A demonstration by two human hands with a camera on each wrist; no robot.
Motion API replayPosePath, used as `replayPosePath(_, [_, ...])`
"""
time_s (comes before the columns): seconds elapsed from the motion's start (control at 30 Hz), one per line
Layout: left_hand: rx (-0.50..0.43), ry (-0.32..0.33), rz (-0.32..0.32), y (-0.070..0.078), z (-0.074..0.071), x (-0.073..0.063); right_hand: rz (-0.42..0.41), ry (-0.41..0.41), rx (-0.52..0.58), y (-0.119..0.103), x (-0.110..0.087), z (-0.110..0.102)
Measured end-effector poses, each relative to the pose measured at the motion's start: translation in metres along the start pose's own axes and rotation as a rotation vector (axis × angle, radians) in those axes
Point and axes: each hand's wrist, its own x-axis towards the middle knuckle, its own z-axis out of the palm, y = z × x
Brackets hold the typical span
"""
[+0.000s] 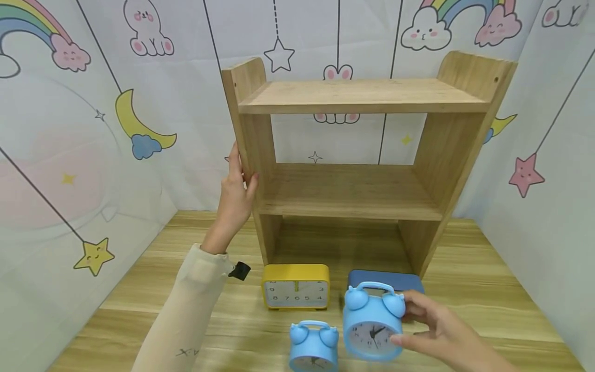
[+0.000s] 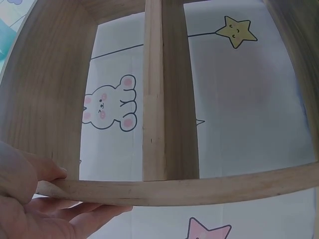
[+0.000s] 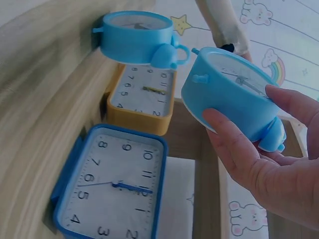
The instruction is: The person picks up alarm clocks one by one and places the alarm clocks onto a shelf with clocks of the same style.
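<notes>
A light blue twin-bell alarm clock (image 1: 373,330) is held up in my right hand (image 1: 441,330), thumb at its face and fingers along its back and side. My left hand (image 1: 237,194) grips the left side panel of a wooden shelf (image 1: 353,191), the thumb on its front edge and the fingers on the outer face. In the left wrist view that hand (image 2: 45,199) wraps the panel's edge. A second light blue twin-bell clock (image 1: 313,346) stands on the table, left of the held one.
A yellow rectangular clock (image 1: 296,267) stands in front of the shelf's lower left. To its right is a blue rectangular clock (image 3: 112,184), partly hidden behind the held clock in the head view. The wood-grain table (image 1: 492,289) is bounded by printed cloth walls (image 1: 195,67).
</notes>
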Motion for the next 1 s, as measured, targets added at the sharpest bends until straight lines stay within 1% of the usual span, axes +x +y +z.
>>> replayPosePath(0.13, [-0.002, 0.001, -0.003, -0.001, 0.000, 0.000, -0.068, 0.034, -0.060, -0.009, 0.005, -0.004])
replayPosePath(0.23, [0.002, 0.004, -0.001, -0.001, 0.000, 0.000, -0.108, 0.058, -0.111, -0.020, 0.010, -0.008])
replayPosePath(0.3, [0.006, 0.006, 0.002, -0.001, 0.001, 0.000, -0.119, 0.068, -0.115, -0.027, 0.013, -0.010])
replayPosePath(0.4, [0.013, 0.010, 0.007, 0.000, 0.001, 0.000, -0.143, 0.059, -0.073, -0.036, 0.019, -0.013])
replayPosePath(0.53, [0.015, 0.018, 0.017, 0.000, 0.001, 0.000, -0.128, 0.042, -0.030, -0.045, 0.027, -0.017])
replayPosePath(0.77, [0.013, 0.022, 0.029, -0.001, 0.001, 0.000, -0.096, 0.042, -0.092, -0.057, 0.037, -0.020])
replayPosePath(1.0, [0.017, 0.014, 0.027, -0.001, 0.002, 0.000, -0.107, 0.040, -0.121, -0.066, 0.045, -0.023])
